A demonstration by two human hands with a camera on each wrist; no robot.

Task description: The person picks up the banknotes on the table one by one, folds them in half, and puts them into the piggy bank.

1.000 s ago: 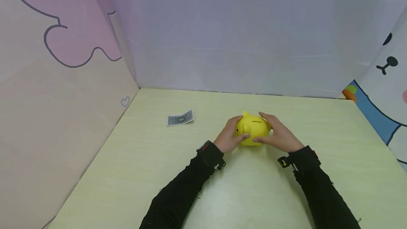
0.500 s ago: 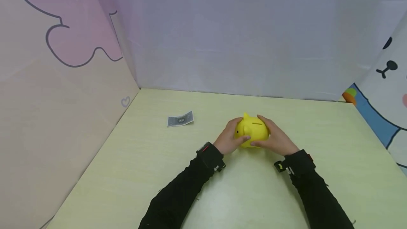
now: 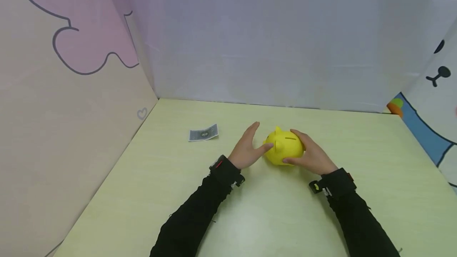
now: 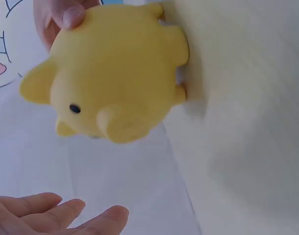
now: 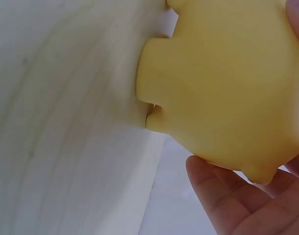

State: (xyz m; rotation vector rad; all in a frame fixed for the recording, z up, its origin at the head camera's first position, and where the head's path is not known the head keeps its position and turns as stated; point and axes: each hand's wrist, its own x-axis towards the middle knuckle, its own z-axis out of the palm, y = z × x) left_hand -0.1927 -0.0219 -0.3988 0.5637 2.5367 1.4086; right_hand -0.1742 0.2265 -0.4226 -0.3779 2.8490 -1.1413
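A yellow piggy bank with a slot in its back stands on the table, snout toward the left. My right hand grips its rear end, thumb on the near side and fingers round the back; the right wrist view shows those fingers against the yellow body. Just left of the pig, my left hand is spread with its fingers straight and apart. In the left wrist view its fingertips stand clear of the snout.
A small grey play banknote lies on the table left of the hands, one corner curled up. A white cloth wall closes the back, and printed panels stand at the left and right sides.
My left hand has let go of the piggy bank's head and moved a little left, its fingers spreading. The right hand keeps its grip, and the pig's head has turned slightly away.
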